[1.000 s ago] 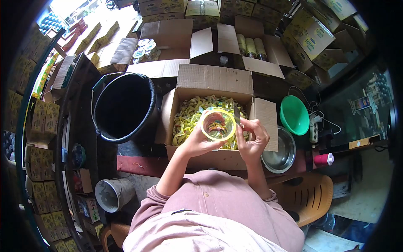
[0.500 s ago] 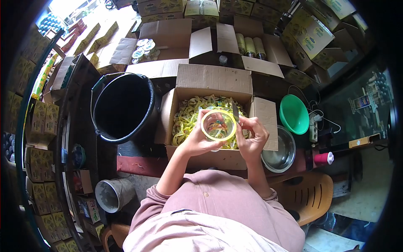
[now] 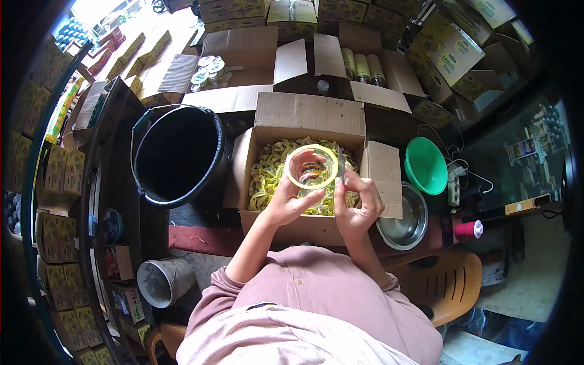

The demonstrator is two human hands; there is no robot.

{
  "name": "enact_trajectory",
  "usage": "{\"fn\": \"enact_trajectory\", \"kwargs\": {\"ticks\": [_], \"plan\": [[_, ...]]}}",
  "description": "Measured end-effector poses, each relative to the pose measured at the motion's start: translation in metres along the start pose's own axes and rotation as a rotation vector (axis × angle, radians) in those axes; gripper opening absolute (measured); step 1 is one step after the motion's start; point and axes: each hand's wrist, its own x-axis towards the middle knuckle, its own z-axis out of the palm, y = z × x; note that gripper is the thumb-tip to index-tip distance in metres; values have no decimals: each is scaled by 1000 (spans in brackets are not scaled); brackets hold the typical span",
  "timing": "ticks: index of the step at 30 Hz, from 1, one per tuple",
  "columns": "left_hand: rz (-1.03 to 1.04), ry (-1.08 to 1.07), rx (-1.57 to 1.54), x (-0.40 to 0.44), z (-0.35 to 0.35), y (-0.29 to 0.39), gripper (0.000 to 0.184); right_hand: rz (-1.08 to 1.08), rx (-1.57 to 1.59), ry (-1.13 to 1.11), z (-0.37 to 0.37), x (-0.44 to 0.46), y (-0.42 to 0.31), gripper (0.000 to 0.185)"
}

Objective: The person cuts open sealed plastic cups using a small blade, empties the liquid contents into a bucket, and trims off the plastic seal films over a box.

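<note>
My left hand (image 3: pixel 285 204) is wrapped round a clear plastic cup (image 3: pixel 314 168) with a yellow rim, tilted so its round end faces me. Fingers and a coloured label show through its wall. My right hand (image 3: pixel 360 205) pinches a thin dark blade (image 3: pixel 341 163), like a small knife, pointing up along the right side of the rim. Whether the blade touches the rim, I cannot tell. Both hands are over an open cardboard box (image 3: pixel 310 115) filled with curly yellow strips (image 3: pixel 274 159).
A black bucket (image 3: pixel 180 155) stands left of the box. On the right are a green bowl (image 3: pixel 426 165), a metal bowl (image 3: pixel 404 218) and a pink thread spool (image 3: pixel 467 230). Behind, one open carton (image 3: pixel 240 52) holds lidded cups (image 3: pixel 208 72), another yellow rolls (image 3: pixel 362 68).
The cup has shifted slightly left and up and turned in my left hand. My right hand has moved a little down and left, with the blade still at the rim.
</note>
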Motion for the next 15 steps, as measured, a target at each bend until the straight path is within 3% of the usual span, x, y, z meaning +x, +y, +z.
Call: {"fn": "enact_trajectory", "kwargs": {"ticks": [15], "plan": [[11,-44,234,-1,-4,-2,63,15,177,-33,3,14,13,27]]}}
